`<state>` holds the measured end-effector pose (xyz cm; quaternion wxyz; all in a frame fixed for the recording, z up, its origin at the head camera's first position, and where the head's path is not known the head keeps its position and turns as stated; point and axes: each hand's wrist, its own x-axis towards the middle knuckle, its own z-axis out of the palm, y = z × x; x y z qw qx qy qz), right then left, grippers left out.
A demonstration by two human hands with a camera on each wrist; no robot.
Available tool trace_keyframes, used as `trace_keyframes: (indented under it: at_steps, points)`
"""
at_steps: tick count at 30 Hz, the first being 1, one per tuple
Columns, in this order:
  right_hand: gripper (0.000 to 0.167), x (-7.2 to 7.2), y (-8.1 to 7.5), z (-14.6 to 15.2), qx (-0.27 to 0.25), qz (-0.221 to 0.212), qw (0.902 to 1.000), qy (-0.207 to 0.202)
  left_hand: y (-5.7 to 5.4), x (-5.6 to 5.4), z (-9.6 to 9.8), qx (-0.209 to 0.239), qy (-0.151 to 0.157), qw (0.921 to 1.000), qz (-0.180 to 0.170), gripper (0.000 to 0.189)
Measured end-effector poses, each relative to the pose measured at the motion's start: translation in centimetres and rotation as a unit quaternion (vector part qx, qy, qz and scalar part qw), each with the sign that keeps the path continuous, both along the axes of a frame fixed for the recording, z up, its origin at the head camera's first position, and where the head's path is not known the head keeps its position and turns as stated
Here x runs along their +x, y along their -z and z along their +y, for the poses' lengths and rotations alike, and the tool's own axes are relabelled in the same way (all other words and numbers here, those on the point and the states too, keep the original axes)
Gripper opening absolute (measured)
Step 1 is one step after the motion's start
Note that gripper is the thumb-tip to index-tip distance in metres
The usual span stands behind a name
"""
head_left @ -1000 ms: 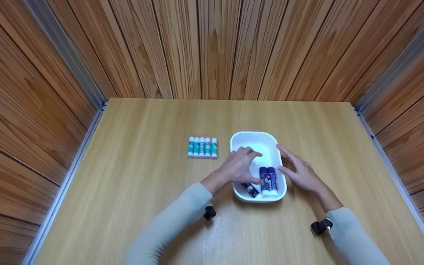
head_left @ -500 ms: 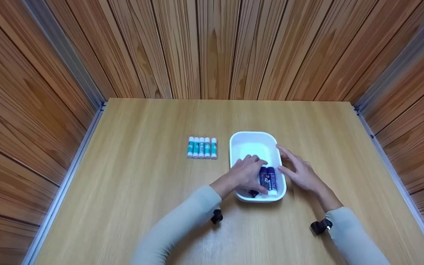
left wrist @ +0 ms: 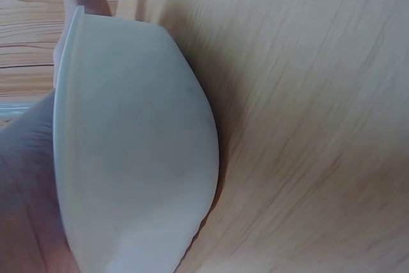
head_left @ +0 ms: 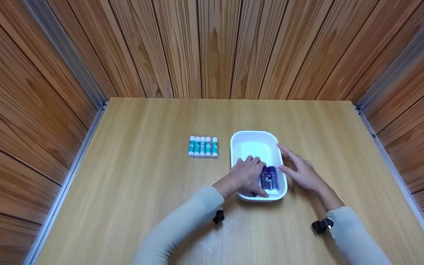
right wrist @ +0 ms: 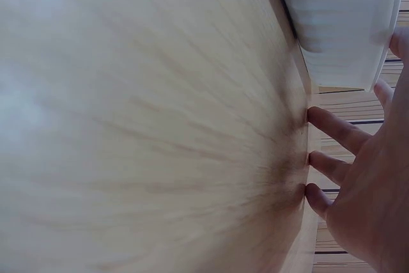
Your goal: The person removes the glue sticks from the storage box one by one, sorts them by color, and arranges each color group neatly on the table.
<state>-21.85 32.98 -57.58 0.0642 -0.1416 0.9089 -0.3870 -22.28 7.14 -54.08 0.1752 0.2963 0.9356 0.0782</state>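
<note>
A white plastic tub [head_left: 254, 138] stands on the table, with purple-and-white glue sticks [head_left: 272, 178] in its near half. Two of these lie side by side along the tub's right wall. My left hand [head_left: 247, 173] reaches over the left rim into the tub, fingers pointing down beside this pair and thumb toward the near end. It covers most of a third purple stick; I cannot tell whether the fingers grip it. At the tub's right side, my right hand [head_left: 302, 173] has thumb and index finger at the rim, its other fingers spread down to the table [right wrist: 192, 126].
Left of the tub, several teal-and-white glue sticks [head_left: 202, 147] lie in a neat row. Wooden plank walls [head_left: 215, 51] enclose the table at the back and both sides. The tub's outer wall [left wrist: 134, 139] fills much of the left wrist view.
My left hand has moved right and nearer within the tub, its spread fingers drawing in and covering more of the slanted purple glue stick. My right hand stays at the rim.
</note>
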Motion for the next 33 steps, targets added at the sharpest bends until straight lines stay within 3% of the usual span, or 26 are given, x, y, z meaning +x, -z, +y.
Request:
trace_keyframes:
  at_steps: [12,27,33]
  points:
    - [0.072,-0.1,-0.1,0.1,0.000,0.000,1.0000,0.004,0.0,-0.2,0.1,0.010,0.004,0.9999,0.008,0.108]
    - [0.072,0.1,-0.2,0.0,0.006,-0.016,0.9998,0.011,-1.8,-1.2,-0.5,0.107,-0.020,0.9938,-0.025,0.104]
    - [0.072,0.1,-0.2,0.0,0.009,-0.012,0.9999,0.008,-2.5,-1.3,-1.5,0.142,-0.022,0.9895,-0.013,0.103]
